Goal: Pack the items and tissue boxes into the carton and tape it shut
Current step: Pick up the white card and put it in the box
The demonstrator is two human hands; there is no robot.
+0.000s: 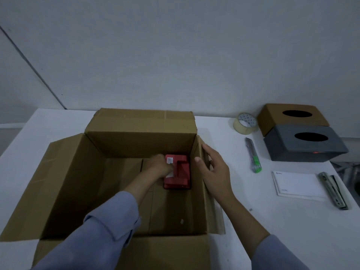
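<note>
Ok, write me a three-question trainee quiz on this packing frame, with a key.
1. True or false: the red item already lies inside the carton.
2. Which hand reaches down into the carton to the red item? A) left hand B) right hand C) both
3. Fill in: the tape roll stands on the table to the ___ of the brown tissue box.

Key: 1 true. 2 A; the right hand rests at the carton's right wall. 3 left; the grey tissue box sits in front of the brown one, both outside the carton.
</note>
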